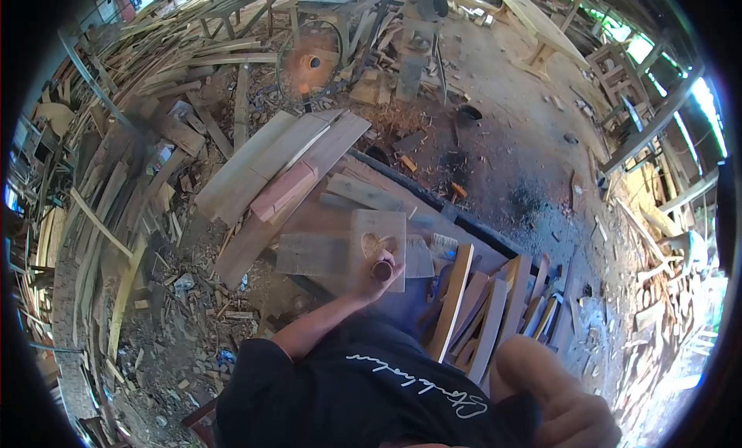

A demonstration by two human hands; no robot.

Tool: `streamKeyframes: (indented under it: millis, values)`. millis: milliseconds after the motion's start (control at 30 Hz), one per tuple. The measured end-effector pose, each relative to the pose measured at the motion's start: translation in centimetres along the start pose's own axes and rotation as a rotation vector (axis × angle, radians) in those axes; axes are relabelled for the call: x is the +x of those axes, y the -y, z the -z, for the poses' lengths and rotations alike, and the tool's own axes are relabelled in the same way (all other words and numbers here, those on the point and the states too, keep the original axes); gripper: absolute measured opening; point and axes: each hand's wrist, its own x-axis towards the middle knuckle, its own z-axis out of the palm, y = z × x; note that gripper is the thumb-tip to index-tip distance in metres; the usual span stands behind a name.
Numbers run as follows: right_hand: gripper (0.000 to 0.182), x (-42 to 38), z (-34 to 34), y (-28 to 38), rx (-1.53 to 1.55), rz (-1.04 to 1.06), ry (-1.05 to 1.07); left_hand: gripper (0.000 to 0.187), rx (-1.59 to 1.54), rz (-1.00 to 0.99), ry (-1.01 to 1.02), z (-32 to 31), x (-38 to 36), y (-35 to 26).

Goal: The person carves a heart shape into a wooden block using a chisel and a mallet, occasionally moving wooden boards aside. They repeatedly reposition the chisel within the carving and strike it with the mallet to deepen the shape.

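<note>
A pale rectangular board [379, 224] with a heart-shaped hollow lies on a wider, weathered plank [313, 255]. Over the board's lower part, my left hand [392, 274] is closed around a dark, round-ended object [382, 270]; the rest of that object is hidden. The hollow shows just beyond my fingers. My right hand [576, 421] is at the lower right, near my body and away from the board. Its fingers are too unclear to tell whether they hold anything.
Long planks [255, 162] lie beyond the board to the left. Upright wooden strips [452, 305] stand close on the right. A round wire guard [309, 62] is farther ahead. Scrap wood [100, 208] is heaped at the left, and a long bench [537, 19] stands at the back right.
</note>
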Motion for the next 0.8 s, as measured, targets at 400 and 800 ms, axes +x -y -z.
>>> streamKeyframes:
  millis: [400, 800]
  values:
    - [0.022, -1.6, 1.8, 2.4, -0.131, -0.281, 0.067, 0.024, -0.035, -0.046, -0.012, -1.1, -1.0, -0.2]
    - [0.01, -2.8, 2.0, 0.6, 0.061, -0.003, -0.013, 0.024, 0.031, -0.133, 0.017, -2.0, -1.4, -0.3]
